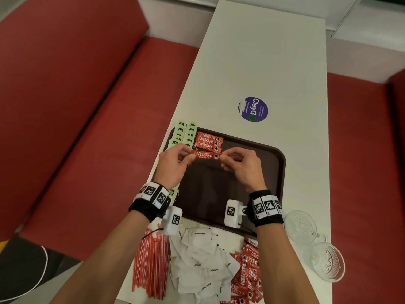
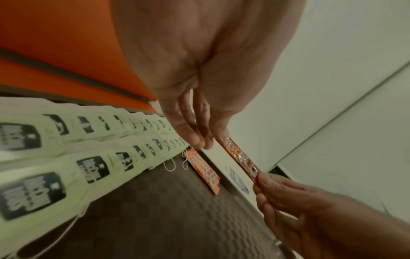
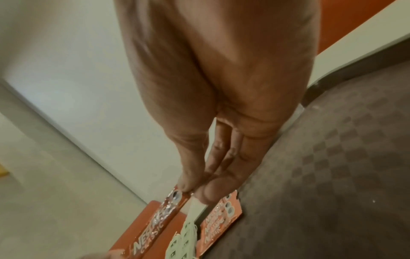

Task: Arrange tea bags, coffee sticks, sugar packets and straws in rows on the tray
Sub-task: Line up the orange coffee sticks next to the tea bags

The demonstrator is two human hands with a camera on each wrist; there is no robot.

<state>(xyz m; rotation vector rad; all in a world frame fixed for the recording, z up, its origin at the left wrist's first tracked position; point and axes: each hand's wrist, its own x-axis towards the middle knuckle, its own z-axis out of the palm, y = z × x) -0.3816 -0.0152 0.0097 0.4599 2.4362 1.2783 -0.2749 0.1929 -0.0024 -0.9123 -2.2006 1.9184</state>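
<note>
A red Nescafe coffee stick (image 1: 205,155) hangs level just above the dark brown tray (image 1: 271,163). My left hand (image 1: 175,160) pinches its left end and my right hand (image 1: 238,161) pinches its right end, seen also on the coffee stick (image 2: 241,157) (image 3: 162,220). Three coffee sticks (image 1: 209,141) lie in a row at the tray's far left part. Two rows of pale green tea bags (image 1: 185,134) (image 2: 88,152) run along the tray's left side. Near me on the table lie red-and-white straws (image 1: 151,266), white sugar packets (image 1: 203,262) and loose coffee sticks (image 1: 247,273).
The narrow white table (image 1: 263,62) carries a round purple sticker (image 1: 253,109) beyond the tray. Two clear glass cups (image 1: 315,244) stand at the right near edge. Red bench seats (image 1: 76,119) flank the table on both sides.
</note>
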